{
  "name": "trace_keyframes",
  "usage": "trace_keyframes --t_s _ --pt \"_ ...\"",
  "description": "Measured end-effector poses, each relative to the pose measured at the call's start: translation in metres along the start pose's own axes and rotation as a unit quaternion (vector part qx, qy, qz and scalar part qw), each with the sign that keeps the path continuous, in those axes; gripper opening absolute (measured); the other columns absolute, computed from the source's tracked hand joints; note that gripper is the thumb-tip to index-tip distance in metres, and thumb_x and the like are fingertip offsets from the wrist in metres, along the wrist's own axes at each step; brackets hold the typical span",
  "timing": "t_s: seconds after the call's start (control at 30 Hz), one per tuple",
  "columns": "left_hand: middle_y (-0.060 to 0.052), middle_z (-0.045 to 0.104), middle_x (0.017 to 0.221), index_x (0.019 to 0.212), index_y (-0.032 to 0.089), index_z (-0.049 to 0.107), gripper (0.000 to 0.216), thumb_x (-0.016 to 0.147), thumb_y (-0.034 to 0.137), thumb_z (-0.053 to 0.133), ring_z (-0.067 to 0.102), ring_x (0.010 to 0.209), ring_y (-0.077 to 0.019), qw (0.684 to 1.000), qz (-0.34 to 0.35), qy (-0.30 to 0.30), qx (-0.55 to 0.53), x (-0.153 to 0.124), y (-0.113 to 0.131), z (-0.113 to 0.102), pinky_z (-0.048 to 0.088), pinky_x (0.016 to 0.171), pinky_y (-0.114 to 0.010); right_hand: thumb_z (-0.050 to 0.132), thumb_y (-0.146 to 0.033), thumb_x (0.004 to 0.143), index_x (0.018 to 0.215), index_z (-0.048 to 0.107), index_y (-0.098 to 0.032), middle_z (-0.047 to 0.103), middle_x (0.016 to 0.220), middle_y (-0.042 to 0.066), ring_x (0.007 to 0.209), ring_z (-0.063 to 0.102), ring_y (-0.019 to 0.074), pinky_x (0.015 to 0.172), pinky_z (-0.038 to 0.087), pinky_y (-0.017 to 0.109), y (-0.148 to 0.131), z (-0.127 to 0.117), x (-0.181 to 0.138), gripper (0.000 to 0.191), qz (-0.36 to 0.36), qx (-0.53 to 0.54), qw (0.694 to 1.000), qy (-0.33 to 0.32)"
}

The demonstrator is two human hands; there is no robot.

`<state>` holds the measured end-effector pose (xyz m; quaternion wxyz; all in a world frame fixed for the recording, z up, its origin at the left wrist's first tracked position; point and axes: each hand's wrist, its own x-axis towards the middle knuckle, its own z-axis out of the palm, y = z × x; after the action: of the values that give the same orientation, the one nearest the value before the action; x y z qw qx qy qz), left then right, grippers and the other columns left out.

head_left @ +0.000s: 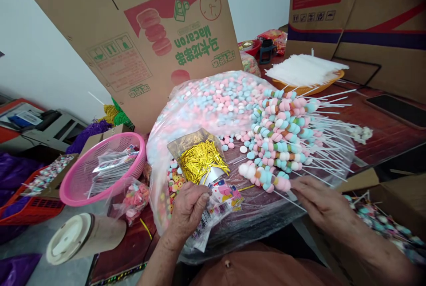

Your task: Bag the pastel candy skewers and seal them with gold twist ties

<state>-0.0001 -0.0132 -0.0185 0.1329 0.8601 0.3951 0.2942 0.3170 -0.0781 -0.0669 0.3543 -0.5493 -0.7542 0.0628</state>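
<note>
My left hand is closed, thumb pressed against the fingers, on printed clear plastic bags near the front of the plastic sheet. Just beyond it lies an open bag of gold twist ties. My right hand has its fingertips closed at the near end of a candy skewer strung with pastel pink, blue and white sweets; its white stick slants down past the fingers. Behind that skewer is a pile of similar candy skewers, sticks pointing right. Part of the right hand's grip is hidden.
A large clear bag of loose pastel candies spreads behind the pile. At left stand a pink basket of packets and a lidded paper cup. Cardboard boxes rise behind. A phone lies at right, near a basket of white sticks.
</note>
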Motion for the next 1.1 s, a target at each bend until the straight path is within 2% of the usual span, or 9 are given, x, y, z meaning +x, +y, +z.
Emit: trace_keyframes --t_s 0.07,0.17,0.4,0.63,0.73,0.9,1.03,1.07,1.1 --pt "-0.004 0.069 0.076 0.084 0.019 0.062 0.021 0.087 0.021 0.041 0.062 0.071 -0.0171 1.0 0.007 -0.003 0.004 0.001 -0.001 -0.001 0.043 0.072 -0.032 0.038 -0.014 0.087 0.115 0.056 -0.024 0.063 0.095 0.008 0.085 0.063 0.0147 0.071 0.051 0.022 -0.012 0.005 0.003 0.035 -0.017 0.036 0.998 -0.039" --pt "-0.003 0.069 0.076 0.083 0.018 0.061 0.021 0.087 0.019 0.04 0.061 0.07 -0.0165 1.0 0.016 -0.015 0.006 0.003 -0.003 -0.004 0.042 0.071 -0.031 0.038 -0.013 0.087 0.116 0.057 -0.024 0.066 0.092 0.007 0.086 0.064 0.0141 0.072 0.052 0.021 -0.021 0.007 0.005 0.036 -0.038 0.06 0.996 -0.052" --pt "-0.003 0.069 0.076 0.085 0.019 0.061 0.019 0.087 0.019 0.042 0.06 0.069 -0.0161 0.998 0.021 -0.051 -0.019 0.006 -0.008 -0.007 0.042 0.069 -0.03 0.037 -0.015 0.087 0.117 0.057 -0.024 0.066 0.102 0.009 0.091 0.064 0.0168 0.075 0.053 0.024 -0.01 0.004 0.002 0.037 -0.014 0.046 0.997 -0.066" --pt "-0.004 0.068 0.072 0.083 0.018 0.062 0.025 0.089 0.024 0.039 0.058 0.069 -0.0164 0.998 -0.004 -0.042 -0.037 0.006 -0.008 -0.007 0.043 0.067 -0.03 0.036 -0.014 0.088 0.119 0.056 -0.025 0.067 0.095 0.008 0.088 0.065 0.016 0.071 0.053 0.023 -0.01 0.008 -0.001 0.039 -0.031 0.047 0.995 -0.088" --pt "-0.005 0.067 0.074 0.083 0.018 0.062 0.026 0.089 0.026 0.038 0.057 0.069 -0.0162 0.996 -0.003 -0.085 -0.016 0.007 -0.009 -0.008 0.042 0.068 -0.03 0.036 -0.013 0.086 0.12 0.056 -0.025 0.068 0.094 0.007 0.081 0.065 0.0153 0.067 0.054 0.022 -0.007 0.007 -0.002 0.041 -0.042 0.034 0.993 -0.102" --pt "-0.005 0.066 0.072 0.079 0.018 0.062 0.028 0.089 0.029 0.039 0.055 0.068 -0.0167 0.979 0.052 -0.185 0.07 0.026 0.0 -0.013 0.038 0.067 -0.031 0.035 -0.01 0.084 0.118 0.057 -0.022 0.067 0.098 0.009 0.083 0.065 0.0171 0.068 0.054 0.026 -0.006 0.007 0.003 0.042 -0.048 0.031 0.991 -0.122" --pt "-0.005 0.066 0.071 0.075 0.019 0.064 0.028 0.088 0.031 0.042 0.055 0.071 -0.018 0.969 0.07 -0.215 0.1 0.048 0.01 -0.019 0.037 0.078 -0.037 0.034 -0.012 0.088 0.115 0.058 -0.023 0.066 0.099 0.009 0.09 0.062 0.0177 0.075 0.051 0.028 -0.023 0.014 0.013 0.038 -0.028 0.132 0.977 -0.165" --pt "-0.005 0.067 0.076 0.075 0.02 0.064 0.025 0.086 0.032 0.045 0.056 0.078 -0.0195 0.974 0.059 -0.199 0.092 0.052 0.01 -0.019 0.034 0.085 -0.04 0.034 -0.014 0.089 0.112 0.059 -0.023 0.066 0.095 0.008 0.088 0.061 0.0174 0.075 0.05 0.028 -0.029 0.017 0.015 0.035 -0.01 0.163 0.972 -0.171" --pt "-0.006 0.068 0.085 0.076 0.022 0.065 0.021 0.084 0.034 0.05 0.055 0.088 -0.0221 0.984 0.031 -0.158 0.072 0.053 0.011 -0.018 0.03 0.092 -0.045 0.035 -0.018 0.09 0.107 0.061 -0.023 0.066 0.09 0.007 0.083 0.061 0.0169 0.073 0.049 0.028 -0.035 0.021 0.016 0.031 0.011 0.194 0.966 -0.174"
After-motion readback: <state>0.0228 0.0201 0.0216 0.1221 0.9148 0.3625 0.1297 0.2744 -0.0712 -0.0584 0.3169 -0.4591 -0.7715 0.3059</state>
